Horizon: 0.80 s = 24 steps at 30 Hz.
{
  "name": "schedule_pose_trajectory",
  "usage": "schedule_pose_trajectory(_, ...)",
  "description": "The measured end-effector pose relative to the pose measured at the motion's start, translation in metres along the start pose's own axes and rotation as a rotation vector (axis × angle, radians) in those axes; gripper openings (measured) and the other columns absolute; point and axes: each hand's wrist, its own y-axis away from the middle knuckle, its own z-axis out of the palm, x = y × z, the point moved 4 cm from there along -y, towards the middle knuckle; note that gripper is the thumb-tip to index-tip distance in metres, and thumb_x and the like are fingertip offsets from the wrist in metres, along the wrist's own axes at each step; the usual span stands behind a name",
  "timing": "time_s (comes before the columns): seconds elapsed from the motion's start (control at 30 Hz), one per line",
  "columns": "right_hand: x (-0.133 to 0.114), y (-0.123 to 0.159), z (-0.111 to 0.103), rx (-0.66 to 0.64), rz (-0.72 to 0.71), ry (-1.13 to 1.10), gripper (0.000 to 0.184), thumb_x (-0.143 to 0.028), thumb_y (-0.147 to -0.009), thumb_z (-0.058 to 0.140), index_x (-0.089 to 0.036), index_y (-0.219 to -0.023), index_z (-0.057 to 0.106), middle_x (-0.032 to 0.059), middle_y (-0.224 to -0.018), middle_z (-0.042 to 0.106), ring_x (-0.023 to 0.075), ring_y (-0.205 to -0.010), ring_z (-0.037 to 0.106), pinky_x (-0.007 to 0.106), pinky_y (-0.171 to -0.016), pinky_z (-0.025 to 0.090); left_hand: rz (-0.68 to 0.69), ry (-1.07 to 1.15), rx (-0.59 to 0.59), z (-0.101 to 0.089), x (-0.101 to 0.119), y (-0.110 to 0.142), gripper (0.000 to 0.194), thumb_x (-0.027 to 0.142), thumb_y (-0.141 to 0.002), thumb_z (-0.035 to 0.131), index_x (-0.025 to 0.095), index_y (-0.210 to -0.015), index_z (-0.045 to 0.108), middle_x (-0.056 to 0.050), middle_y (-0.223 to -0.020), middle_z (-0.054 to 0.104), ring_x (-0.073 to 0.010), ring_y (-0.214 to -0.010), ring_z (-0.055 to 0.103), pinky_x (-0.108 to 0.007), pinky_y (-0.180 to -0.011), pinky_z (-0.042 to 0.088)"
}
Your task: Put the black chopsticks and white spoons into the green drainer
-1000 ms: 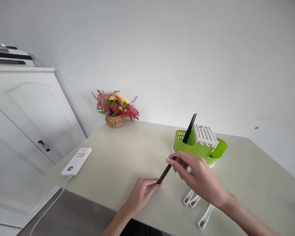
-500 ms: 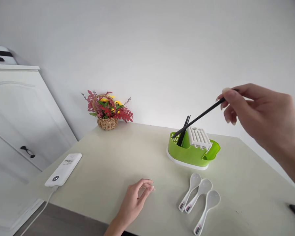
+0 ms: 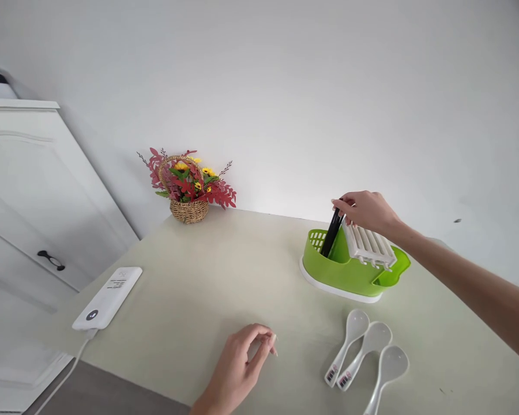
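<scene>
My right hand [image 3: 363, 208] reaches over the green cutlery holder [image 3: 337, 275], its fingers closed on the upper ends of black chopsticks [image 3: 332, 233]. These stand tilted in the left compartment, by the perforated wall; I cannot tell how many of them are in the fingers. Low in the middle, my left hand [image 3: 241, 366] rests at the table, fingers curled and thumb against the fingertips, with nothing in it. In front of the holder lie three white spoons: a left spoon [image 3: 348, 344], a middle spoon [image 3: 367, 351] and a right spoon [image 3: 387, 372].
A white slatted rack [image 3: 369, 245] sits on top of the holder. At the back left of the table stands a wicker basket [image 3: 189, 211] of artificial flowers. A white power bank [image 3: 108, 298] with a cable lies at the left edge, near a white cabinet [image 3: 21, 190].
My right hand carried a black chopstick from my left hand, swung it out to the right, then brought it to the holder's left compartment. My left hand let go and stays low.
</scene>
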Motion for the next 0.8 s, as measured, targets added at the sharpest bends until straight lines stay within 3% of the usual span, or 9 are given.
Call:
schedule_pose_trajectory(0.13, -0.003, 0.012, -0.016, 0.198, 0.001, 0.141, 0.039, -0.046, -0.096, 0.054, -0.018, -0.121, 0.066, 0.0068, -0.090, 0.080, 0.0225, -0.072, 0.070, 0.034, -0.062, 0.048, -0.001, 0.006, -0.006, 0.000, 0.001, 0.000, 0.035, 0.049, -0.106, 0.048, 0.024, -0.093, 0.069, -0.004, -0.086, 0.077, -0.0171, -0.074, 0.068, -0.023, -0.049, 0.037)
schedule_pose_trajectory(0.27, -0.015, 0.049, -0.038, 0.277, -0.122, 0.191, 0.031, -0.047, -0.095, 0.053, -0.024, -0.109, 0.067, 0.0048, -0.089, 0.078, 0.0210, -0.069, 0.066, 0.032, -0.059, 0.043, 0.000, -0.015, -0.002, 0.001, 0.002, 0.000, 0.038, 0.049, -0.107, 0.046, 0.023, -0.092, 0.069, -0.004, -0.086, 0.076, -0.0166, -0.072, 0.067, -0.023, -0.047, 0.034)
schedule_pose_trajectory(0.4, -0.013, 0.099, -0.043, 0.156, -0.279, 0.144, 0.032, -0.053, -0.095, 0.051, -0.028, -0.098, 0.070, 0.0010, -0.075, 0.074, 0.0173, -0.055, 0.061, 0.032, -0.056, 0.044, 0.021, -0.034, 0.001, 0.002, 0.003, 0.001, 0.038, 0.049, -0.107, 0.046, 0.022, -0.092, 0.069, -0.004, -0.086, 0.076, -0.0166, -0.073, 0.067, -0.023, -0.049, 0.035)
schedule_pose_trajectory(0.57, 0.017, 0.160, -0.029, -0.096, -0.343, 0.191, 0.034, -0.052, -0.101, 0.045, -0.032, -0.096, 0.072, -0.0025, -0.066, 0.068, 0.0154, -0.052, 0.058, 0.030, -0.056, 0.042, 0.037, -0.070, 0.022, 0.003, 0.006, 0.000, 0.040, 0.051, -0.106, 0.047, 0.021, -0.093, 0.070, -0.004, -0.084, 0.076, -0.0161, -0.069, 0.065, -0.022, -0.048, 0.035)
schedule_pose_trajectory(0.67, 0.045, 0.191, -0.017, -0.205, -0.265, 0.220, 0.032, -0.048, -0.102, 0.044, -0.031, -0.093, 0.070, -0.0024, -0.070, 0.071, 0.0157, -0.056, 0.061, 0.030, -0.058, 0.041, 0.042, -0.084, 0.037, 0.004, 0.009, -0.002, 0.042, 0.053, -0.105, 0.047, 0.021, -0.092, 0.071, -0.004, -0.083, 0.076, -0.0172, -0.071, 0.068, -0.021, -0.048, 0.037)
schedule_pose_trajectory(0.8, 0.089, 0.225, 0.009, -0.310, -0.019, 0.131, 0.029, -0.052, -0.099, 0.047, -0.030, -0.101, 0.067, -0.0017, -0.077, 0.074, 0.0176, -0.060, 0.067, 0.031, -0.060, 0.045, 0.065, -0.087, 0.045, 0.005, 0.012, -0.003, 0.040, 0.053, -0.104, 0.049, 0.021, -0.091, 0.070, -0.004, -0.084, 0.077, -0.0196, -0.083, 0.072, -0.021, -0.054, 0.044)
